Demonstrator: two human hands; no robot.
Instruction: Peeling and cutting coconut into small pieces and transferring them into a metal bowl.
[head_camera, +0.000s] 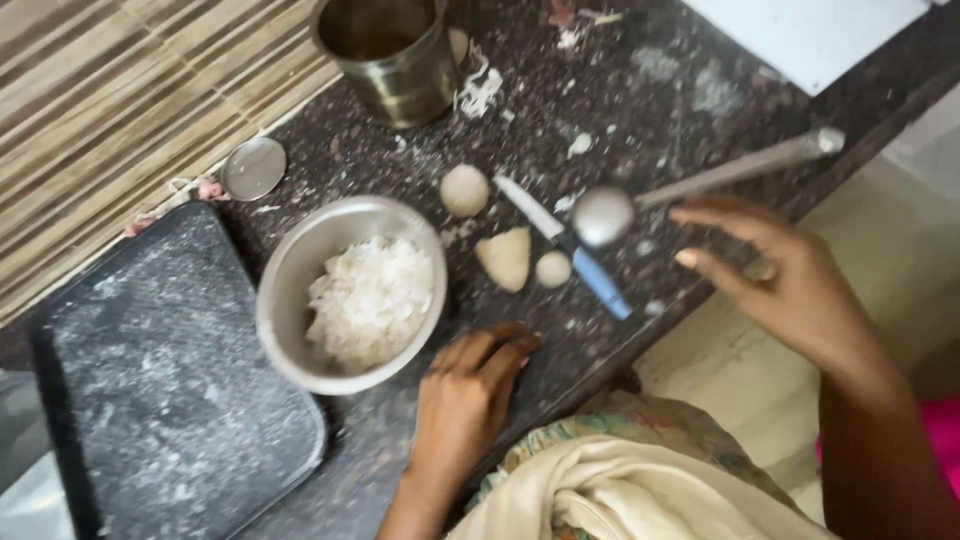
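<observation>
Left hand (465, 395) lower centre, fingers curled, empty, resting on dark counter (640, 110) beside steel bowl (290, 290), right hand (790, 280) spread, empty, near ladle (605, 215)

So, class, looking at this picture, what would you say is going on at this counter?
A person works at a dark stone counter dusted with flour. The left hand rests flat on the counter beside a steel bowl of white shredded filling. The right hand hovers open near a metal ladle, holding nothing. Between them lie two dough balls, a folded dough piece and a blue-handled knife. A floured dark tray sits at the left.
</observation>
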